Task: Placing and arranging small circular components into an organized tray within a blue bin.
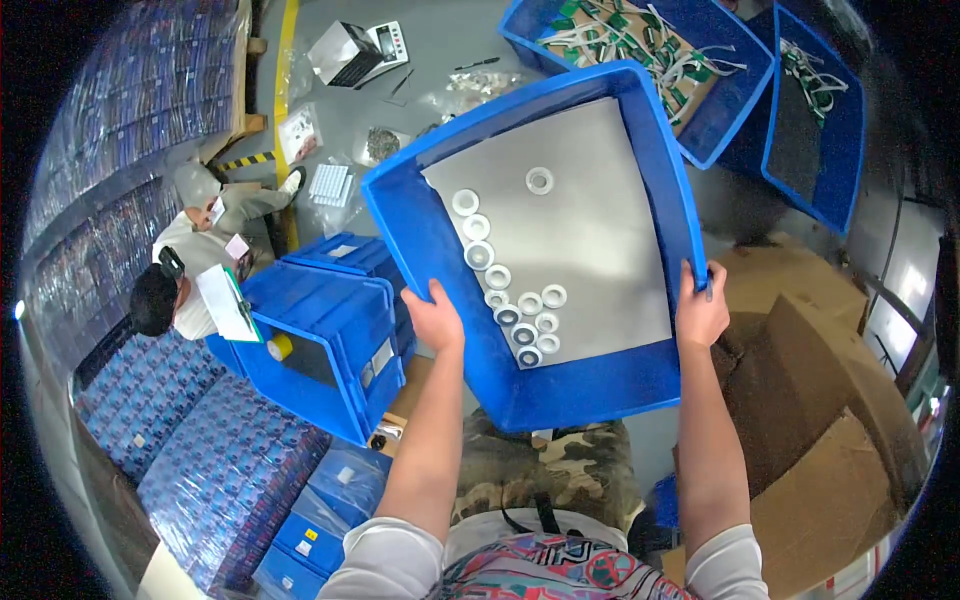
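Gripping a blue bin (600,398) of smooth, hard plastic, both hands clamp its opposite side walls. The left hand (437,322) pinches the near part of one wall, thumb lying over the rim and the other fingers mostly hidden outside; the right hand (703,312) has its fingers curled round the opposite rim, thumb on the inner side. The bin hangs between them, turned a little askew, in front of patterned camouflage trousers (590,460).

Inside, a flat grey sheet (600,240), matte with a soft sheen, covers much of the bottom. Round white rings (498,277), some with darker centres, run in a curved row just beside the left fingers and bunch toward the near corner. One lone ring (539,180) lies apart, farther out from both hands.

Beyond the right fingers, a second bin (735,122) holds green boards (625,20) tangled with pale, flat ribbon cables. Near the right forearm, brown cardboard (840,420) stands in creased, stiff flaps. Left of the left fingers are ribless-looking blue crates (325,290) with a yellow tape roll (279,347), and a crouching person (192,245) beside a clipboard (232,305).
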A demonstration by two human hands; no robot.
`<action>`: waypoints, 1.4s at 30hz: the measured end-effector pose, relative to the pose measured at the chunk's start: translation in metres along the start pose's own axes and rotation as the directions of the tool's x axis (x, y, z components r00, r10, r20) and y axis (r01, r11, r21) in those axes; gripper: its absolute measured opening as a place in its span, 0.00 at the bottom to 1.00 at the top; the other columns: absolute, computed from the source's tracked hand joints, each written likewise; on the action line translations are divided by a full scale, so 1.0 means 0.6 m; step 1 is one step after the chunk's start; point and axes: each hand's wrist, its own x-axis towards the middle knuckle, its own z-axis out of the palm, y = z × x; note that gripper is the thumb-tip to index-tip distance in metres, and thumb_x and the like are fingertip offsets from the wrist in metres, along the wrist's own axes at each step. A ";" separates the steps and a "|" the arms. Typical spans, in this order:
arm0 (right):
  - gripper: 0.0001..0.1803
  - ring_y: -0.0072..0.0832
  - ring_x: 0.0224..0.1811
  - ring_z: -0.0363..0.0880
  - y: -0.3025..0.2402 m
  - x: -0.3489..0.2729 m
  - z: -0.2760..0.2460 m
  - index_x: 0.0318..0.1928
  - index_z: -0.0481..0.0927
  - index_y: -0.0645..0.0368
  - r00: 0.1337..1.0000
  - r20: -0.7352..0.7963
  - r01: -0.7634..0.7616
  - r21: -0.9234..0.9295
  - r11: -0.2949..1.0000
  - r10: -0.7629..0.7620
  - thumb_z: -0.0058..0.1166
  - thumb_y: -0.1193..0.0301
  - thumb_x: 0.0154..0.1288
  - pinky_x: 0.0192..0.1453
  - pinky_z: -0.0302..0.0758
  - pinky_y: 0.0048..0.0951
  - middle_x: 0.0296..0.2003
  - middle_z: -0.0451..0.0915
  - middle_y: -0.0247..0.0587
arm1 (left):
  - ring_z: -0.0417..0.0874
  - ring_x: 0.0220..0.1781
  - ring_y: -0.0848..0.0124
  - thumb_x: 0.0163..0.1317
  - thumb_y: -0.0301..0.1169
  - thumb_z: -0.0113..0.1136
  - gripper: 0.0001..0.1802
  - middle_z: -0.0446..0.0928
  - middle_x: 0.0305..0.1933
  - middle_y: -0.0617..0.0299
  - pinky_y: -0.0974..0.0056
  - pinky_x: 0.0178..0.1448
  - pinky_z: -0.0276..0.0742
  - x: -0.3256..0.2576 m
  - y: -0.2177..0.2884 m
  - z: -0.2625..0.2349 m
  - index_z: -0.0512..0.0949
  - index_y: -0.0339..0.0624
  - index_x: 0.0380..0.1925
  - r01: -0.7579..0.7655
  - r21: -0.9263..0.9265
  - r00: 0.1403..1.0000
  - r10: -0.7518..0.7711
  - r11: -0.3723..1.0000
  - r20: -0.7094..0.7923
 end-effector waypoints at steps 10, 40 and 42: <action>0.21 0.49 0.30 0.77 -0.002 -0.003 -0.001 0.42 0.70 0.48 1.000 0.020 -0.016 -0.032 0.999 0.017 0.52 0.48 0.57 0.32 0.72 0.46 0.26 0.79 0.47 | 0.73 0.49 0.48 0.55 0.32 0.56 0.21 0.72 0.47 0.45 0.53 0.50 0.68 -0.001 -0.017 0.002 0.66 0.35 0.47 -0.118 -0.139 0.992 0.122 0.983 0.019; 0.20 0.46 0.30 0.78 0.004 -0.003 -0.011 0.43 0.71 0.49 0.998 0.044 -0.037 0.006 0.999 0.037 0.52 0.50 0.58 0.34 0.72 0.40 0.24 0.78 0.44 | 0.70 0.51 0.52 0.46 0.29 0.58 0.24 0.69 0.50 0.50 0.53 0.52 0.70 0.016 0.095 0.128 0.71 0.43 0.48 -0.876 -0.131 0.332 0.778 0.464 0.533; 0.20 0.46 0.30 0.78 0.001 -0.005 -0.007 0.42 0.71 0.49 0.999 0.043 -0.023 0.019 1.000 0.023 0.52 0.50 0.58 0.33 0.72 0.40 0.24 0.78 0.45 | 0.70 0.53 0.51 0.46 0.30 0.60 0.27 0.68 0.51 0.46 0.53 0.54 0.69 0.112 0.095 0.135 0.70 0.42 0.50 -0.864 -0.048 0.418 0.767 0.501 0.487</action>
